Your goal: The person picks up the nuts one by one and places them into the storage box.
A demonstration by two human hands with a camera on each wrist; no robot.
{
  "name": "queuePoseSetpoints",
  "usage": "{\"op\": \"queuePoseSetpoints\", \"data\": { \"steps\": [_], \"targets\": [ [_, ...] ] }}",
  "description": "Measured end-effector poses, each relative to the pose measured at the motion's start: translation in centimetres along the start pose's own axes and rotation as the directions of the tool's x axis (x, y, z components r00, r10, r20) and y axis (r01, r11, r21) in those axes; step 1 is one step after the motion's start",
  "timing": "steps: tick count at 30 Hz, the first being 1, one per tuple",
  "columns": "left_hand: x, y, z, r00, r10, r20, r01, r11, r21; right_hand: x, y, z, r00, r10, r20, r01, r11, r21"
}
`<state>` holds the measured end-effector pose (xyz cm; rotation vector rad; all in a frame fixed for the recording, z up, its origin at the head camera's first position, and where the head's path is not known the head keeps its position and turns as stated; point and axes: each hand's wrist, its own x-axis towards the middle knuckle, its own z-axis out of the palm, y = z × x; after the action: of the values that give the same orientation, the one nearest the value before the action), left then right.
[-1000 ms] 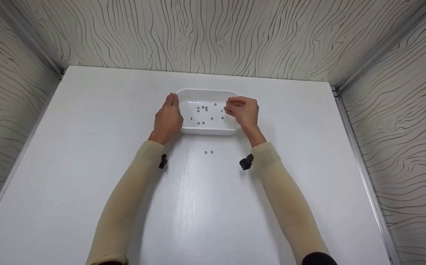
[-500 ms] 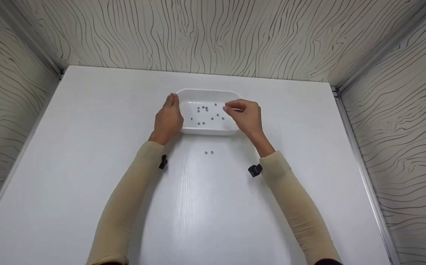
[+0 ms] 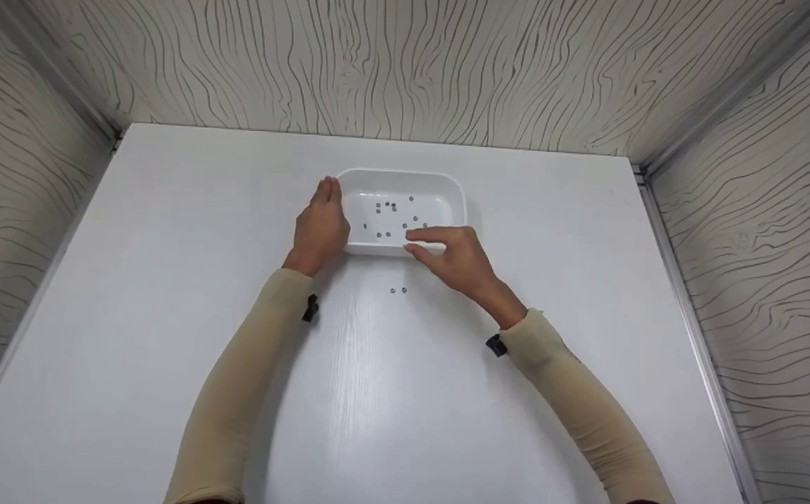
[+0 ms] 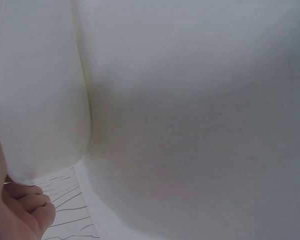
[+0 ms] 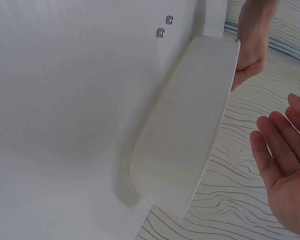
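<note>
The head camera looks down from high up at the whole table [image 3: 131, 294], while both wrist cameras sit very close (almost touching) beside the same white tray [image 5: 190, 135].

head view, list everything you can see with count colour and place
tray: one, white, far middle of the table
nuts in the tray: about ten, small, grey metal, scattered on the tray floor
nuts on the table: two, grey metal, side by side just in front of the tray
table: one, white, fills the booth floor
walls: three, pale with dark wavy grain, behind and on both sides
straps: two, black, one at each wrist
sleeves: two, beige, covering both forearms
left hand: fingers straight, flat against the tray's left end
right hand: open, empty, over the tray's near rim, fingers pointing left
</note>
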<state>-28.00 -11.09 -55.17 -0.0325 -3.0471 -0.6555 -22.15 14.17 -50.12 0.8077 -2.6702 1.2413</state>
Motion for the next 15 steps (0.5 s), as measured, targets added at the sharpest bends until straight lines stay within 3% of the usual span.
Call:
{"op": "queuePoseSetpoints", "data": {
  "steps": [4, 8, 11, 15],
  "targets": [
    [0.0, 0.0, 0.0, 1.0, 0.001, -0.002, -0.001, 1.0, 0.004, -1.1, -0.3, 0.6, 0.993, -0.106, 0.05, 0.11, 0.99, -0.088],
    [0.0, -0.1, 0.0, 1.0, 0.01, -0.005, -0.01, 1.0, 0.016, -2.1, 0.0, 1.2, 0.972, -0.211, 0.105, 0.227, 0.959, -0.169],
    [0.0, -0.1, -0.1, 1.0, 0.025, -0.01, -0.024, 0.999, 0.039, -2.7, 0.5, 1.5, 0.942, -0.303, 0.146, 0.33, 0.917, -0.225],
    [0.0, -0.1, -0.2, 0.999, 0.051, -0.018, -0.05, 0.997, 0.066, -3.4, 1.4, 1.8, 0.887, -0.412, 0.208, 0.459, 0.831, -0.314]
  ]
}}
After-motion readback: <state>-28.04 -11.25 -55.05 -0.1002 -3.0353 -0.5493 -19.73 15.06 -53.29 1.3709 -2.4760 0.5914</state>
